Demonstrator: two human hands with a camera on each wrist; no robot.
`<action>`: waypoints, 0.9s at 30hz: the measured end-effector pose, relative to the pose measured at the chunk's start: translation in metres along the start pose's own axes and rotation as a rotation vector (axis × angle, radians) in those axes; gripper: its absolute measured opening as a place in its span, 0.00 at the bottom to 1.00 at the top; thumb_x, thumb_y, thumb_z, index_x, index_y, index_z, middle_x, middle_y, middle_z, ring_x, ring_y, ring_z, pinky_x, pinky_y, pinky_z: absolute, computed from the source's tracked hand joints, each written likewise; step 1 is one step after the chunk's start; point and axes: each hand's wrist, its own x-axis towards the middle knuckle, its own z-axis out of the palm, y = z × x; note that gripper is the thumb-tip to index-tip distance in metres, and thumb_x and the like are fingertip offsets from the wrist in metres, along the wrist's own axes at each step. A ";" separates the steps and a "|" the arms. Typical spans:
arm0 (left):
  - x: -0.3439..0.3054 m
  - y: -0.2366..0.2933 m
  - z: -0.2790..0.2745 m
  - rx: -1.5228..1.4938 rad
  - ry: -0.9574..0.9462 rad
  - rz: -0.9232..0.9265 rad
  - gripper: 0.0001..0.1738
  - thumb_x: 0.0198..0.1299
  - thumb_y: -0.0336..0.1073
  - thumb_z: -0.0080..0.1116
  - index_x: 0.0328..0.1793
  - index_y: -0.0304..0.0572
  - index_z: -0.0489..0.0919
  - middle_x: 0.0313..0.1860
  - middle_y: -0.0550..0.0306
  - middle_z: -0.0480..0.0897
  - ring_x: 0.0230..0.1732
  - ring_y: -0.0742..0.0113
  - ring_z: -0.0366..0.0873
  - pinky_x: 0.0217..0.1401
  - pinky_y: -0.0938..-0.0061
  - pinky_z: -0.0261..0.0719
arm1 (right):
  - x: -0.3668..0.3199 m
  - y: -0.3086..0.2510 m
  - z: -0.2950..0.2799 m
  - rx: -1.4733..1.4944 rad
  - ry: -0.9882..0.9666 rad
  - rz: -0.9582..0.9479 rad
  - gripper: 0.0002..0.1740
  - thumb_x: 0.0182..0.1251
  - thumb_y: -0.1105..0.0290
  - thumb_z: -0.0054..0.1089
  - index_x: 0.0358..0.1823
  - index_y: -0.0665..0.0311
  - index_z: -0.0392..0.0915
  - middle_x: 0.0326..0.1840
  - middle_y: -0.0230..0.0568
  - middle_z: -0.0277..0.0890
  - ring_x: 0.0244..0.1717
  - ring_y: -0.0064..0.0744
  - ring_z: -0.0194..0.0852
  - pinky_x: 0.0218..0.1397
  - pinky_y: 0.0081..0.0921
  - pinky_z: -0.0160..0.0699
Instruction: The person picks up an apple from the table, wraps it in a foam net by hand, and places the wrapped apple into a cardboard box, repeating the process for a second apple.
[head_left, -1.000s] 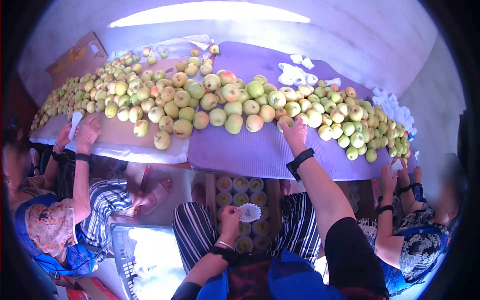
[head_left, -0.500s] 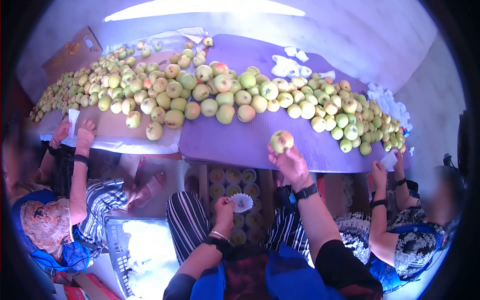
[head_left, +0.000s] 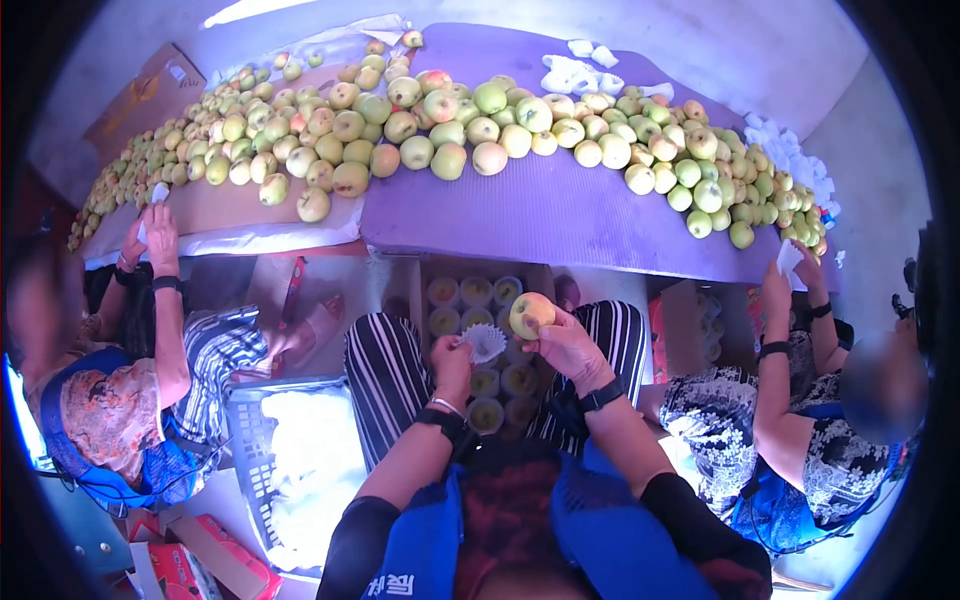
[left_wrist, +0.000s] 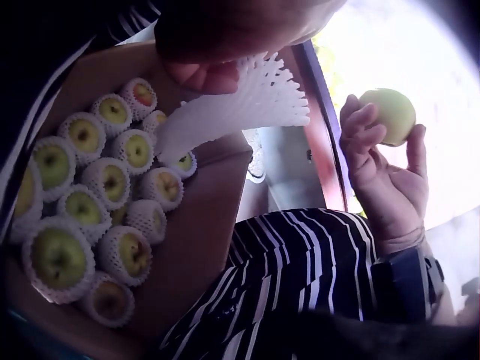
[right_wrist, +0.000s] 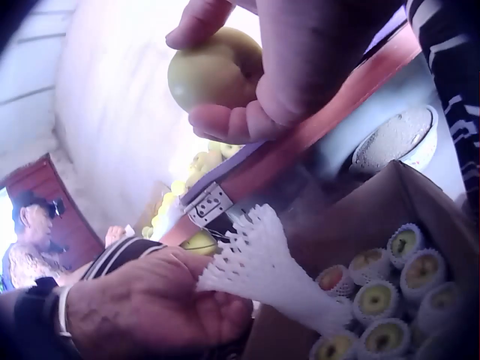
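A yellow-green apple with a reddish blush point(head_left: 531, 315) is held by my right hand point(head_left: 572, 350), thumb and fingers around its sides. My left hand point(head_left: 452, 368) pinches a white foam net sleeve point(head_left: 484, 343) by its edge. In the right wrist view the foam sleeve point(right_wrist: 259, 262) flares wide at one end, and the apple point(right_wrist: 216, 71) is above it, apart from it. Below both hands stands a cardboard box point(left_wrist: 199, 202) with rows of apples in foam nets point(left_wrist: 82, 202). The left wrist view shows the right hand point(left_wrist: 390, 180) raised with the apple.
A long heap of loose apples point(head_left: 450, 125) lies across the purple-covered table point(head_left: 520, 215). White foam nets point(head_left: 580, 75) rest behind it. A grey crate point(head_left: 250, 450) with white material stands at left. One person point(head_left: 110, 400) sits at left, another point(head_left: 830, 450) at right.
My right hand took an apple from the front of the heap and brought it down and toward me, close to the foam sleeve. My left hand still holds the sleeve.
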 end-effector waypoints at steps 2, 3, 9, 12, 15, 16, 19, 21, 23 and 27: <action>0.002 -0.001 -0.001 0.068 0.018 0.030 0.08 0.47 0.29 0.55 0.36 0.39 0.72 0.28 0.59 0.73 0.23 0.72 0.70 0.20 0.79 0.70 | -0.002 0.010 0.001 -0.128 0.169 0.012 0.32 0.46 0.71 0.62 0.56 0.66 0.62 0.47 0.36 0.70 0.47 0.27 0.68 0.48 0.25 0.69; 0.001 0.000 -0.001 0.070 0.020 0.031 0.08 0.47 0.29 0.55 0.36 0.39 0.72 0.28 0.59 0.73 0.23 0.72 0.70 0.20 0.79 0.70 | -0.002 0.014 0.002 -0.126 0.167 0.013 0.32 0.46 0.71 0.62 0.56 0.66 0.62 0.47 0.36 0.70 0.47 0.27 0.68 0.48 0.25 0.69; 0.001 0.000 0.000 0.357 0.054 0.297 0.08 0.44 0.29 0.58 0.32 0.37 0.74 0.23 0.57 0.75 0.24 0.71 0.71 0.27 0.75 0.71 | 0.002 0.035 0.005 -0.196 0.077 0.223 0.31 0.46 0.67 0.62 0.53 0.69 0.64 0.49 0.36 0.68 0.48 0.25 0.68 0.54 0.24 0.64; -0.003 0.005 0.003 0.376 0.052 0.314 0.08 0.42 0.29 0.59 0.30 0.36 0.74 0.22 0.56 0.75 0.23 0.71 0.72 0.30 0.75 0.71 | 0.007 0.045 -0.001 -0.270 0.147 0.268 0.26 0.47 0.61 0.59 0.50 0.64 0.69 0.44 0.31 0.71 0.45 0.22 0.66 0.47 0.21 0.62; 0.001 0.000 -0.001 0.378 0.007 0.366 0.08 0.42 0.29 0.59 0.30 0.37 0.75 0.22 0.56 0.75 0.23 0.70 0.72 0.29 0.75 0.71 | 0.011 0.049 -0.003 -0.291 0.215 0.260 0.25 0.47 0.64 0.60 0.49 0.65 0.70 0.42 0.32 0.72 0.42 0.22 0.67 0.43 0.20 0.64; 0.007 -0.007 -0.003 0.359 -0.037 0.347 0.07 0.43 0.29 0.59 0.30 0.37 0.74 0.22 0.58 0.75 0.23 0.71 0.71 0.29 0.76 0.71 | 0.012 0.049 -0.001 -0.259 0.267 0.216 0.25 0.46 0.68 0.60 0.49 0.66 0.69 0.43 0.34 0.72 0.43 0.23 0.69 0.46 0.21 0.66; -0.002 0.002 0.000 0.225 -0.114 0.247 0.06 0.45 0.28 0.57 0.31 0.37 0.74 0.22 0.61 0.75 0.23 0.75 0.70 0.27 0.78 0.70 | 0.015 0.049 -0.004 -0.333 0.366 0.190 0.25 0.44 0.73 0.60 0.49 0.67 0.69 0.43 0.36 0.72 0.43 0.25 0.70 0.48 0.22 0.68; -0.014 0.015 0.004 0.111 -0.149 0.166 0.06 0.46 0.27 0.56 0.31 0.37 0.74 0.23 0.62 0.74 0.24 0.77 0.70 0.26 0.80 0.69 | 0.016 0.051 -0.004 -0.437 0.415 0.204 0.26 0.43 0.74 0.61 0.48 0.67 0.70 0.43 0.37 0.72 0.43 0.26 0.71 0.46 0.22 0.69; -0.018 0.021 0.006 -0.017 -0.138 0.140 0.05 0.47 0.26 0.55 0.32 0.38 0.74 0.23 0.65 0.73 0.24 0.80 0.68 0.26 0.82 0.68 | 0.016 0.054 -0.002 -0.891 0.373 0.101 0.30 0.36 0.70 0.65 0.47 0.68 0.70 0.41 0.40 0.73 0.42 0.31 0.71 0.47 0.24 0.69; -0.011 0.011 0.004 0.134 -0.185 0.317 0.04 0.48 0.26 0.55 0.32 0.38 0.74 0.23 0.65 0.73 0.24 0.80 0.67 0.26 0.83 0.67 | 0.018 0.053 0.002 -1.186 0.424 0.127 0.33 0.30 0.65 0.68 0.44 0.70 0.71 0.40 0.46 0.72 0.42 0.38 0.71 0.48 0.27 0.69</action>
